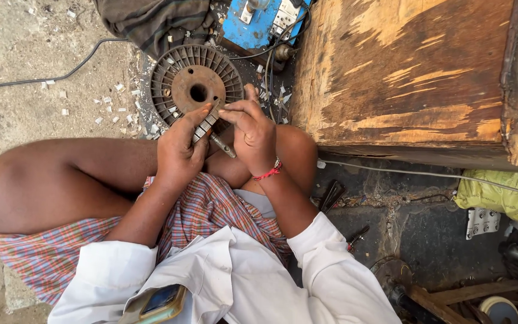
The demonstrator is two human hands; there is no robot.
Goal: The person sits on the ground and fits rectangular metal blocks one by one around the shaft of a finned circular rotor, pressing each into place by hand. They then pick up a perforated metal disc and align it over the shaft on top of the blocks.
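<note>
My left hand grips a small flat metal strip with pale segments, held slanted above my lap. My right hand, with a red thread on the wrist, pinches the strip's upper end with thumb and fingers. A thin metal tool sticks out below between the two hands; which hand holds it I cannot tell. Just beyond the hands, a round rusty slotted motor core with a centre hole lies on the ground.
A large worn wooden box stands to the right. A blue switch board and dark cloth lie behind the core. A black cable crosses the concrete floor at left. Tools and a yellow bag clutter the right.
</note>
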